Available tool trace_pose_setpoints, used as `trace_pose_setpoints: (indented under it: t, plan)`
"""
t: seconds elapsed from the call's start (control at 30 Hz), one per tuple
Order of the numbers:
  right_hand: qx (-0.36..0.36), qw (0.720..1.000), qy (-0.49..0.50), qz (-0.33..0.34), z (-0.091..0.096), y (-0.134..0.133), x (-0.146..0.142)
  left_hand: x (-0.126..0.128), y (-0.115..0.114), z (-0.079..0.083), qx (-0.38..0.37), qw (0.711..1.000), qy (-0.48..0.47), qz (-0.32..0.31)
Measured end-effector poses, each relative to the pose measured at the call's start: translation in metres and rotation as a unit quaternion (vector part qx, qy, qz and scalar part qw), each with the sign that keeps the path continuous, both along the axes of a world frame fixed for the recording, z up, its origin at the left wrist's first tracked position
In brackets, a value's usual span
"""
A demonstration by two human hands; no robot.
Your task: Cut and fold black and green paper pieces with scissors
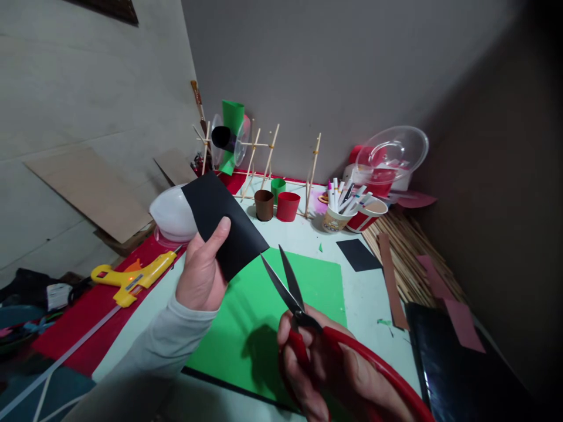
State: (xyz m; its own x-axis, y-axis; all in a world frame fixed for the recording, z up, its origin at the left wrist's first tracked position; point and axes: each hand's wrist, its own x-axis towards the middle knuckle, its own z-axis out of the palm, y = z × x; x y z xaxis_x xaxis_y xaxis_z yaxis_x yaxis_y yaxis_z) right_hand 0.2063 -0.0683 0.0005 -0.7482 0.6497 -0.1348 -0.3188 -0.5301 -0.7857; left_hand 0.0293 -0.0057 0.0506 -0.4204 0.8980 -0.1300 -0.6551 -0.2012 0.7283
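Observation:
My left hand [201, 271] pinches a black paper sheet [222, 223] and holds it up above the table, thumb on its front face. My right hand [321, 366] grips red-handled scissors [295, 305]. Their blades are spread apart and point up-left, with the tips just beside the lower right edge of the black sheet. Below both hands a green sheet [264, 316] lies flat on the white table [369, 299].
A yellow glue gun [132, 275] lies at the left by a white bowl [171, 214]. Brown, green and red paper cups [277, 204], a stick frame [264, 158], marker cups [347, 211], a small black paper piece [358, 254], bamboo sticks [409, 252] and a black folder [457, 369] surround the work area.

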Motion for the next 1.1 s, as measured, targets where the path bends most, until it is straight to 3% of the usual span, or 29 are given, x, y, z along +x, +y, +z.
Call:
trace_pose_setpoints:
  t: [0.27, 0.63, 1.1]
  plan:
    - [0.015, 0.999, 0.038, 0.01, 0.0, -0.002, 0.006, 0.003, -0.005, 0.006, -0.036, 0.999, 0.016, -0.033]
    - [0.033, 0.999, 0.037, 0.005, 0.018, -0.002, 0.011, 0.0, -0.002, 0.0, -0.051, 0.996, 0.009, -0.071]
    - [0.0, 0.999, 0.035, -0.02, 0.018, -0.008, 0.014, 0.003, -0.002, -0.005, -0.045, 0.996, 0.029, -0.065]
